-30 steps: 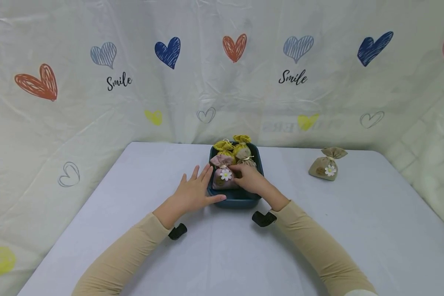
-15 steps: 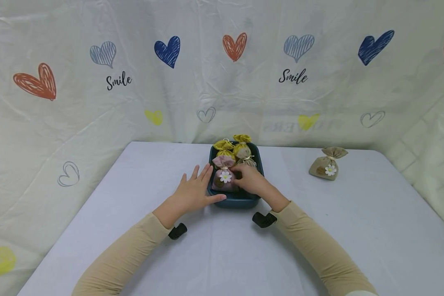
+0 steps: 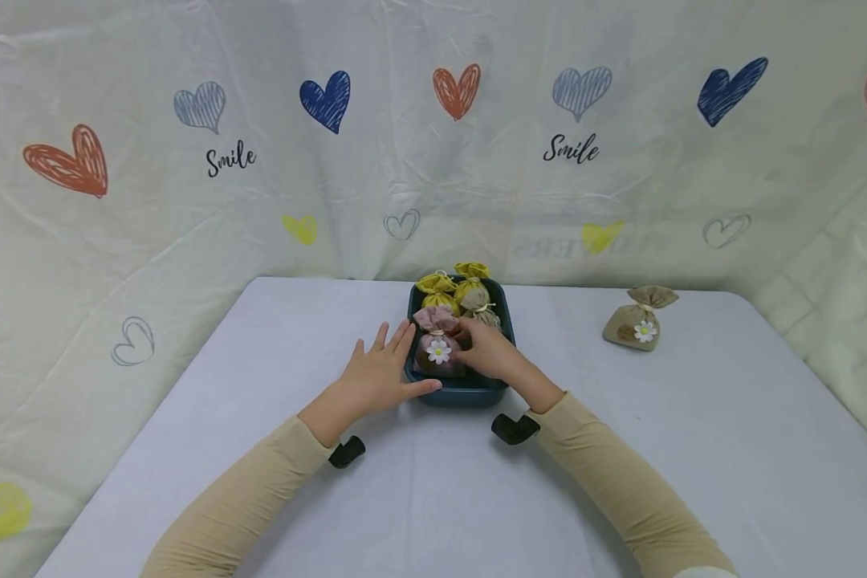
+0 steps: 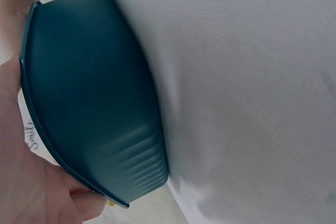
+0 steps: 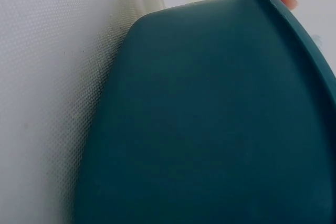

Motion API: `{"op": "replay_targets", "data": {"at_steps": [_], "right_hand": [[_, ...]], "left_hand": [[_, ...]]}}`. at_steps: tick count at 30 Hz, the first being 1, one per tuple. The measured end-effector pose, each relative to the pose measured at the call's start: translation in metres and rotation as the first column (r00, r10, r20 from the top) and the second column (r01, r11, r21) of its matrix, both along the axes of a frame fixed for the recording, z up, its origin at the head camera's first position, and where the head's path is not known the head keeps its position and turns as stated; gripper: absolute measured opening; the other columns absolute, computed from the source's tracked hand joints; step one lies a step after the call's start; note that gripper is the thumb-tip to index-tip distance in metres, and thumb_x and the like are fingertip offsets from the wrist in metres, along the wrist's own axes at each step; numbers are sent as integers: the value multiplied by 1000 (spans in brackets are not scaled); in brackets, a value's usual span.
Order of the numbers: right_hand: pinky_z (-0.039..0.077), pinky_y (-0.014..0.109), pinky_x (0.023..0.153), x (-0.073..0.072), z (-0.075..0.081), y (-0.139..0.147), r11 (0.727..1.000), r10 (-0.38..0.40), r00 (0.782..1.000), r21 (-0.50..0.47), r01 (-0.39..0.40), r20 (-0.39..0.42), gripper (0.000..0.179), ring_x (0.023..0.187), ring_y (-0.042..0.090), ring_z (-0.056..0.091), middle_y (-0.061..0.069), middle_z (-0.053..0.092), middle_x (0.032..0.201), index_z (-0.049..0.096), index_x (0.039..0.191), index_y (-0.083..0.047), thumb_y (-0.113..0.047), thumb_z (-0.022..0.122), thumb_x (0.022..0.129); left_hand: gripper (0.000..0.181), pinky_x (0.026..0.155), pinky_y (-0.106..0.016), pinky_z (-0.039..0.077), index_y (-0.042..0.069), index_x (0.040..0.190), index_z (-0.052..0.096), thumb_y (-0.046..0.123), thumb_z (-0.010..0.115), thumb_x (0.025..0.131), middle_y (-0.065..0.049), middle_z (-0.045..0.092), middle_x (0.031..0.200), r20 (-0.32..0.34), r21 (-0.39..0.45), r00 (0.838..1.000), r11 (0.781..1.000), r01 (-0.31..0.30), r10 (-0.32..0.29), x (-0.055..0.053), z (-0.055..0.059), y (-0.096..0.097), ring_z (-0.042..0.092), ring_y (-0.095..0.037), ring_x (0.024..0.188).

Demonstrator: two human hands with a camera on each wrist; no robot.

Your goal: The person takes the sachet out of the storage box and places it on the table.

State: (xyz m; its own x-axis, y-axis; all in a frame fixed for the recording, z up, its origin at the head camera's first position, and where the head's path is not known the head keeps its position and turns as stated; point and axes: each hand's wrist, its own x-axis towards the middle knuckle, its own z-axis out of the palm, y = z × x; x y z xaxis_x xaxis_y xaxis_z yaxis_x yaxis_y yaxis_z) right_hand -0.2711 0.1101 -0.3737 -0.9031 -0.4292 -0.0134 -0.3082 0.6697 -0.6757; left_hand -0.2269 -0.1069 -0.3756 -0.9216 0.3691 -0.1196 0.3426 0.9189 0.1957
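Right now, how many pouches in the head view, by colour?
Yellow pouches: 2, both in the tray
Beige pouches: 2, one in the tray, one on the table
Pink pouch: 1, in the tray, at the right hand's fingers
Total visible: 5; any hidden underneath can't be counted.

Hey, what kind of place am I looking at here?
Probably a staged indoor recording corner rather than a lived-in room, though I can't be sure. A creased sheet printed with hearts and "Smile" hangs behind a plain white table, and a black device sits at each wrist.
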Motion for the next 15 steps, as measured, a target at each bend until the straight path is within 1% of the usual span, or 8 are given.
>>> {"op": "replay_targets", "data": {"at_steps": [8, 12, 15], "right_hand": [[56, 45, 89, 1, -1, 0, 1000, -15, 1000, 4, 15, -12, 35, 109, 33, 66, 19, 69, 117, 60, 126, 3, -6, 73, 96], [56, 45, 86, 2, 1, 0, 999, -20, 999, -30, 19, -39, 36, 106, 33, 67, 19, 71, 113, 60, 127, 3, -5, 74, 94], [57, 45, 85, 2, 2, 0, 998, -32, 998, -62, 29, -51, 40, 106, 33, 68, 20, 71, 113, 59, 130, 4, -3, 73, 93]], "left_hand": [[109, 117, -68, 13, 10, 166, 9, 79, 48, 92, -6, 7, 171, -5, -6, 1000, 1000, 2, -2, 0, -1, 0, 3, -37, 156], [108, 117, -68, 13, 10, 166, 10, 79, 48, 92, -6, 8, 171, -9, -3, 1000, 1000, -2, 2, 0, -1, -1, 4, -37, 156], [108, 117, -68, 13, 9, 166, 11, 79, 48, 92, -6, 8, 171, -15, -2, 1000, 1000, 0, -1, 0, -1, -2, 4, -37, 156]]}}
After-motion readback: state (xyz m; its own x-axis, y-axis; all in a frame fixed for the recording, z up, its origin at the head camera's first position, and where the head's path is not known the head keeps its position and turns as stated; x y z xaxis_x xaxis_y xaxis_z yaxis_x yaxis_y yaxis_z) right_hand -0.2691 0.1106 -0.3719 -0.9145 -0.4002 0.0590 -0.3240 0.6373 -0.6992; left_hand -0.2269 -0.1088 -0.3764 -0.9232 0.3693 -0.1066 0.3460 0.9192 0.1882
